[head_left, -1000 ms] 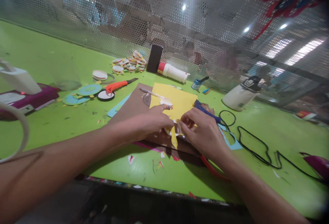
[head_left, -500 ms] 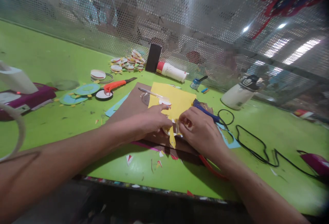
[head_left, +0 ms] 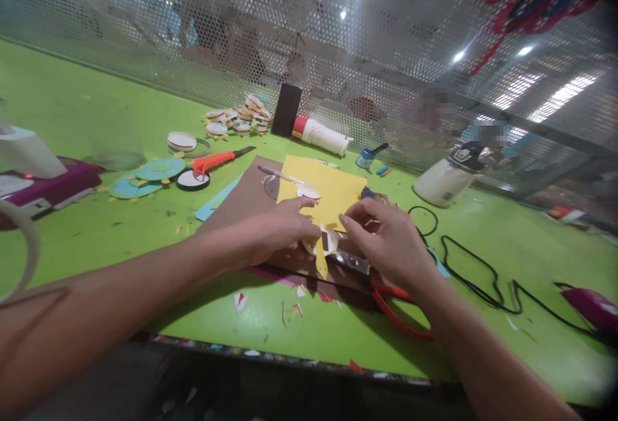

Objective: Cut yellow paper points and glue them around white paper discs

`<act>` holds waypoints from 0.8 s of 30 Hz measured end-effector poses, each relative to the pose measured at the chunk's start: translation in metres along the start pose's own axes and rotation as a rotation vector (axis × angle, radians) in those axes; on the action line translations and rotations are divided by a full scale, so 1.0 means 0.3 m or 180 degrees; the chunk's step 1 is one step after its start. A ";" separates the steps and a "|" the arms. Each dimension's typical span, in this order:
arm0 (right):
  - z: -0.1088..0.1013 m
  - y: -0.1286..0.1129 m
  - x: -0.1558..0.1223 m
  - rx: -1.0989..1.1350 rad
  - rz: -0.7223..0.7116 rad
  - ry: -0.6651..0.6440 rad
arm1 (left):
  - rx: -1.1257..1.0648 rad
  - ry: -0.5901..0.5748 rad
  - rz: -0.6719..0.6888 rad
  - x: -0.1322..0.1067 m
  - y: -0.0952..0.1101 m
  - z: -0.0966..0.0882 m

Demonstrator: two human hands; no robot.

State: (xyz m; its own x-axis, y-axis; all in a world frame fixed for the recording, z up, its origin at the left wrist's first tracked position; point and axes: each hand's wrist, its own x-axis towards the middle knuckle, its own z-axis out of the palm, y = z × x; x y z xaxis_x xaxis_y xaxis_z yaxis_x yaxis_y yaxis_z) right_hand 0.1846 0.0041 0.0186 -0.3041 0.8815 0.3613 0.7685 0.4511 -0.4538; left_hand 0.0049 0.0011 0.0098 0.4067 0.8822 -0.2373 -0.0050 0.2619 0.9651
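Note:
My left hand (head_left: 294,224) reaches in from the left, its fingers closed at the edge of a small turtle-like paper figure (head_left: 328,241). That figure has a round white body with a dark patch and a yellow paper strip (head_left: 321,263) pointing toward me. To the right, my right hand (head_left: 393,237) is apart from the figure, thumb and forefinger curved with a gap between them. Beneath it lie scissors with red handles (head_left: 393,318), blades toward the figure. Yellow paper (head_left: 333,179), a pen (head_left: 280,175) and another white disc (head_left: 308,196) lie just beyond, over a brown board (head_left: 236,205).
An orange-handled cutter (head_left: 212,161), blue paper rings (head_left: 161,168) and a black-rimmed disc (head_left: 193,179) lie left. Behind stand a pile of similar figures (head_left: 241,118), a phone (head_left: 287,109) and a white roll (head_left: 323,136). A white bottle (head_left: 444,179) and black cable (head_left: 470,279) are right.
My right hand has drawn back to the right from the paper figure, uncovering the scissors' blades and more of the white body. My left hand stays at the figure.

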 end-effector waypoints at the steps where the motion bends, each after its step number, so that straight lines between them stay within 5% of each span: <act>1: -0.002 0.002 0.002 0.0123 0.0078 -0.0014 | 0.0001 0.0007 -0.0014 0.000 -0.001 -0.001; 15: -0.003 -0.022 0.006 0.0413 0.0510 -0.0711 | -0.0017 0.0014 -0.0041 0.002 0.009 0.009; 24: 0.004 -0.016 0.006 0.0202 0.0444 -0.0508 | 0.0116 0.0024 -0.0082 0.008 -0.007 0.006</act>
State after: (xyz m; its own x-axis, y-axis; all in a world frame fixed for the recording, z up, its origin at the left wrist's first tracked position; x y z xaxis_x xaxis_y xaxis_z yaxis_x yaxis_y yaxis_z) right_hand 0.1797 0.0038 0.0205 -0.2865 0.9446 0.1601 0.7739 0.3267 -0.5425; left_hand 0.0074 0.0020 0.0074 0.3993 0.8784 -0.2628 0.0388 0.2702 0.9620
